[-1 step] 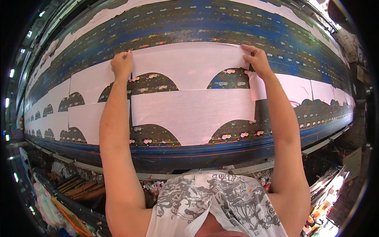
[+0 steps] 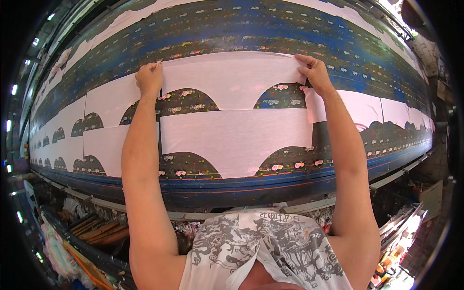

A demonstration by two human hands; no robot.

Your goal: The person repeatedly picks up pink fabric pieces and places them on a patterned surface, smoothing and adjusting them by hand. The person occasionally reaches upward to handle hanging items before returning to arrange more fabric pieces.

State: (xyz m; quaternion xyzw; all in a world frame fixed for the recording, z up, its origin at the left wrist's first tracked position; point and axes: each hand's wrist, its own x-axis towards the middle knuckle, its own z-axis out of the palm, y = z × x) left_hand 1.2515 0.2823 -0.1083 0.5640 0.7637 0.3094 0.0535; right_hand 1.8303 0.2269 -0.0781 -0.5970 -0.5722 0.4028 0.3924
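Note:
A pale pink cut fabric panel (image 2: 232, 75), wide at its far edge and curved in at both lower sides, lies across the dark printing table (image 2: 232, 193). My left hand (image 2: 149, 79) is closed at its far left corner, fingertips pinching the edge. At the far right corner my right hand (image 2: 316, 73) grips the edge between thumb and forefinger. Just below lies a second fabric panel (image 2: 237, 128) of the same shape, flat, its far edge meeting the first one's narrow end.
More pink panels (image 2: 108, 99) run in rows to the left. On the right, several pieces (image 2: 357, 108) lie partly rumpled. A fabric strip (image 2: 130, 21) lies along the table's far side. Small printed marks dot the tabletop. Wooden sticks (image 2: 99, 232) and clutter sit below the near edge.

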